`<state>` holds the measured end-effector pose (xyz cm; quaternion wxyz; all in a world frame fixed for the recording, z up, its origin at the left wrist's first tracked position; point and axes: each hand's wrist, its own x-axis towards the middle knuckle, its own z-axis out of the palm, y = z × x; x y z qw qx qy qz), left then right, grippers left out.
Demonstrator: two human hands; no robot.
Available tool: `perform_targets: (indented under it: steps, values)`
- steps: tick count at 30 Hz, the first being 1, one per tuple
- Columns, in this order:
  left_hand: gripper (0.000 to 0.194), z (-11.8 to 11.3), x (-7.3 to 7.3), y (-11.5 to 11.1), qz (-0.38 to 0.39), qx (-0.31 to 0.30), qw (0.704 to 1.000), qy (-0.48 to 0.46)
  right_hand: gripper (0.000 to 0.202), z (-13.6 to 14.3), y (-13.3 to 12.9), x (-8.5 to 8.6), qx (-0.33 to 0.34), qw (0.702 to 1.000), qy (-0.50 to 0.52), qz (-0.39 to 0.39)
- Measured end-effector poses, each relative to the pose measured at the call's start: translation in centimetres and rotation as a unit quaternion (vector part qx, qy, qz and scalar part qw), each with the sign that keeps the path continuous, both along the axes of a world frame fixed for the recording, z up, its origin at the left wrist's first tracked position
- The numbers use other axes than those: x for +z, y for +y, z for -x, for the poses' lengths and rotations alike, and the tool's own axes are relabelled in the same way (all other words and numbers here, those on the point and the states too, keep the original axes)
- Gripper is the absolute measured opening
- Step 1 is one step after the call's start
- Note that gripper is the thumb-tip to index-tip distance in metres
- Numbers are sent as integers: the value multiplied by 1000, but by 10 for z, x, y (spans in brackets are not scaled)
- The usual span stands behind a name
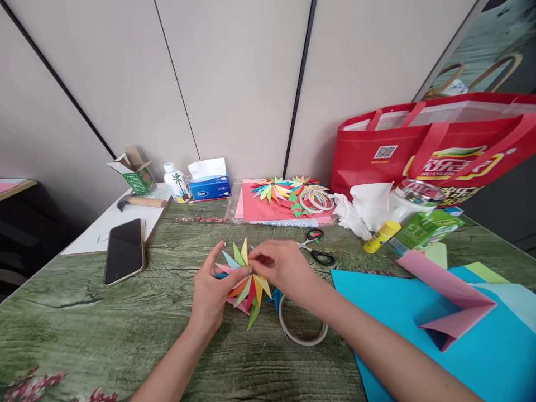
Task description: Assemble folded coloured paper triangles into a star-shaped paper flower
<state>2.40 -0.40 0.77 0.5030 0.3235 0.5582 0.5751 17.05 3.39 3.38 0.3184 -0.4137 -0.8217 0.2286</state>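
Observation:
Between my hands, above the table, is a many-pointed folded paper star [252, 291] in green, yellow, red, orange, pink and blue. My left hand [213, 287] grips its left side, the thumb laid across the front near the centre and the index finger raised behind. From the right, my right hand [282, 265] pinches at the star's upper right, close to a pale yellow point; its fingertips partly cover the folds there. Just below my right wrist lies a roll of tape [304, 341], with a blue paper piece [275, 298] beside it.
Scissors [320, 254] and a glue stick [382, 237] lie beyond my right hand. Blue paper sheets [389, 312] and a folded pink sheet [456, 287] cover the right. Finished paper stars [272, 190] rest at the back; a phone [124, 251] and hammer [142, 202] are left.

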Motion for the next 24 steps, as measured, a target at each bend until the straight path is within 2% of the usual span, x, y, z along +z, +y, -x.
perform_targets:
  steps: [5, 12, 18, 21, 24]
  values:
    - [93, 0, 2, 0, 11, -2, 1000, 28, 13, 0, 0, -4, 23, 997, -37, -64]
    - [97, 0, -1, 0, 4, -3, 999, 35, 9, 0, 1, 4, -6, 1000, -26, 17]
    - [97, -1, -2, 0, 1, 0, 1000, 30, 8, 3, 0, 2, -20, 998, -9, 52]
    - [97, -2, -2, 0, 3, 7, 999, 41, 6, 5, -1, -3, -31, 998, -28, 42]
    - [98, -1, -2, 1, 4, 9, 999, 34, 4, 7, -2, -7, -30, 997, -71, -6]
